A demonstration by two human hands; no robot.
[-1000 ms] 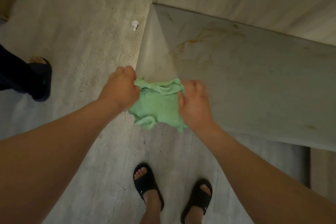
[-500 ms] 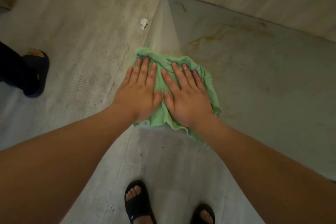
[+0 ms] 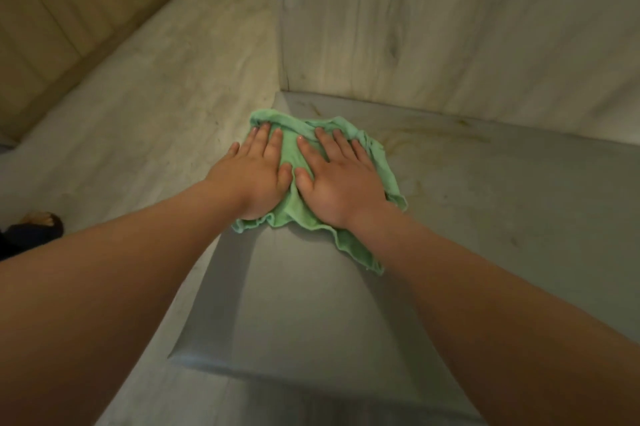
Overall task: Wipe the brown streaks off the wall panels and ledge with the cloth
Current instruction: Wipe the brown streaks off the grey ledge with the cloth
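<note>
Cloth (image 3: 298, 122), green and rumpled, lies spread on the grey ledge (image 3: 485, 218) close to its far left corner, with its left side running along the ledge's left edge and its far border just short of the back edge where the ledge meets the pale wood-grain wall panel (image 3: 450, 27). Both hands press down on it side by side, palms flat. The left hand (image 3: 256, 176) covers the cloth's left part and the right hand (image 3: 339, 183) its middle, and the two thumbs almost touch between them. All fingers are stretched out straight and slightly spread, pointing toward the wall; none is curled and nothing is pinched or gripped, so the cloth is only held down. The left little finger reaches past the cloth's left side, over the ledge's left edge. A frilled tail of cloth trails out behind the right wrist, toward the ledge's near edge. Brown streaks (image 3: 433, 135) mark the ledge just to the right of the cloth, along the back edge below the wall panel, and a shorter one shows in the far left corner beyond the cloth. Left of the ledge, pale plank floor (image 3: 156, 114) drops away, and a foot in a dark sandal (image 3: 38, 223) stands on it.
</note>
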